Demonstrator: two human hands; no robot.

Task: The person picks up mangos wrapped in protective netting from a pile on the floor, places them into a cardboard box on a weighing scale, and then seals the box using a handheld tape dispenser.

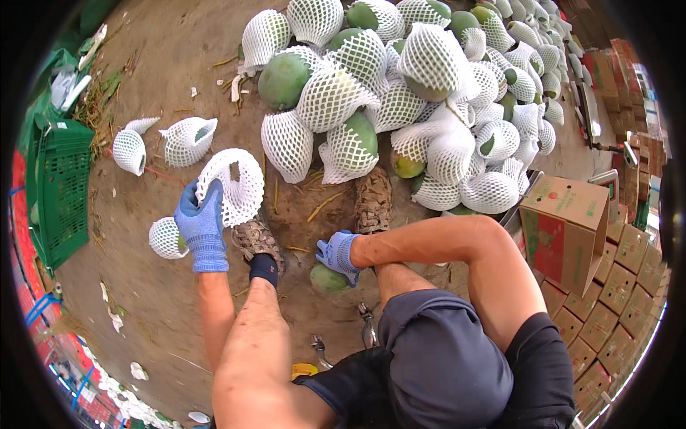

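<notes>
My left hand [202,225], in a blue knit glove, holds a white foam net sleeve [249,190] with its hollow mouth showing. My gloved right hand [338,254] is on a bare green fruit [328,279], likely a papaya, low between my legs; its fingertips are partly hidden. Just left of my left hand lies a fruit in a foam net [167,238]. Farther off on that side are a netted piece [128,152] and another foam net [188,142] with green showing in its opening. Ahead of my shoes rises a heap of green fruits in foam nets [335,96].
A green plastic crate [61,187] stands at the left. On the right are an open cardboard box [563,230], a scale display [608,187] and stacked cartons [605,316]. My camouflage shoes [373,198] rest on the dirty floor [144,300], near metal stool legs [368,327].
</notes>
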